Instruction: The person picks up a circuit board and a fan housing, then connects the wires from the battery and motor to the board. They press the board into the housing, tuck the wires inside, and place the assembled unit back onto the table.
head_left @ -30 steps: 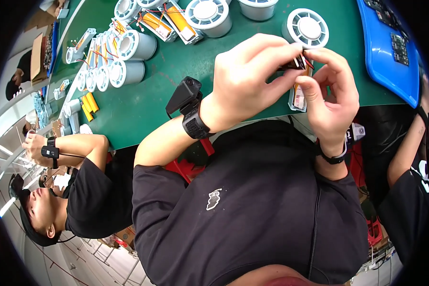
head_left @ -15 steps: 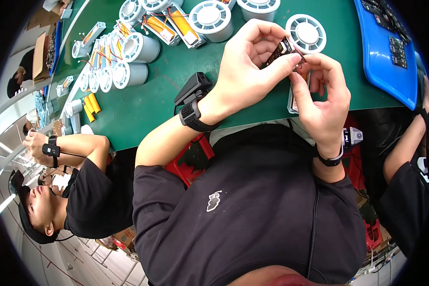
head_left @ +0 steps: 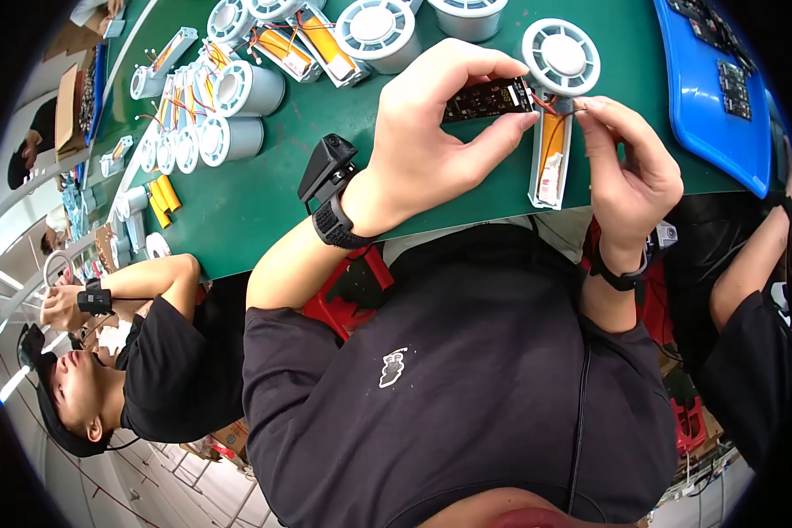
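Observation:
My left hand (head_left: 436, 132) grips a narrow black circuit board (head_left: 491, 99) between thumb and fingers, level above the green table. Beside it, my right hand (head_left: 632, 172) pinches the end of a thin wire (head_left: 561, 113) between thumb and forefinger. Below and between both hands lies a light-blue handheld fan (head_left: 561, 58), its round slotted head pointing away from me. The fan's open handle (head_left: 537, 189) holds an orange battery (head_left: 552, 136) with a white label. Red and dark wires run by the board's right end; where they join is too small to tell.
More fan bodies (head_left: 378, 33) with wires and orange batteries cover the table's far left. Loose yellow-orange cells (head_left: 163, 198) lie near the left edge. A blue tray (head_left: 717, 145) holding circuit boards (head_left: 735, 90) stands at right. People sit on both sides.
My hands have moved apart, the right one drawing rightward with a wire. The board has turned more level in my left hand, and the fan's handle and battery now show.

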The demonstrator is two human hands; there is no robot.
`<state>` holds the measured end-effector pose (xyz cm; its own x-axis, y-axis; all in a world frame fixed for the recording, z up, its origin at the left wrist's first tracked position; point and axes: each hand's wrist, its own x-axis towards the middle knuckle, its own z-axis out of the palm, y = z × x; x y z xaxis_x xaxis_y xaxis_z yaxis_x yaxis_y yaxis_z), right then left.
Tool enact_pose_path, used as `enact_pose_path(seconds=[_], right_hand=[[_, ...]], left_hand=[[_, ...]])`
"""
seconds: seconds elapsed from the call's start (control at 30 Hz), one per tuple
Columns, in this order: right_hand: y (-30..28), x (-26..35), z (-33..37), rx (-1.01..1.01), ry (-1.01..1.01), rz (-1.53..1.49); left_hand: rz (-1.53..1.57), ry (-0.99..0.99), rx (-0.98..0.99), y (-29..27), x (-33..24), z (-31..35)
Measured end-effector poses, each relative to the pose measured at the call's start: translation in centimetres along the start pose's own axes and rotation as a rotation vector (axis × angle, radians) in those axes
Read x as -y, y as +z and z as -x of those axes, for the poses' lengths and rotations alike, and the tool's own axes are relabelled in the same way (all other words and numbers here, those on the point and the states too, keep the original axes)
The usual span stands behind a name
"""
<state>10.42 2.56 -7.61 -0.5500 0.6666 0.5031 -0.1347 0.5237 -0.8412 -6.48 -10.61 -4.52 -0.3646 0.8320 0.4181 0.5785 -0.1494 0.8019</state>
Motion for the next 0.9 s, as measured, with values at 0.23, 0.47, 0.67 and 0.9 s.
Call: enact_pose_path(seconds=[0.23, 0.47, 0.67, 0.9], right_hand=[[-0.3, -0.1, -0.2, 0.072, 0.248, -0.222], [0.0, -0.2, -0.8, 0.077, 0.010, -0.158], [0.2, 0.2, -0.2, 0.057, 0.052, -0.160], [-2.6, 1.5, 0.2, 0.224, 0.180, -0.516]], left_hand=[[0.026, 0.067, 0.082, 0.4, -0.2, 0.0], [0.044, 0.199, 0.114, 1.5, 0.0, 0.1], [0.040, 0.226, 0.146, 1.7, -0.2, 0.5], [-0.003, 0.266, 0.103, 1.9, -2.3, 0.8]])
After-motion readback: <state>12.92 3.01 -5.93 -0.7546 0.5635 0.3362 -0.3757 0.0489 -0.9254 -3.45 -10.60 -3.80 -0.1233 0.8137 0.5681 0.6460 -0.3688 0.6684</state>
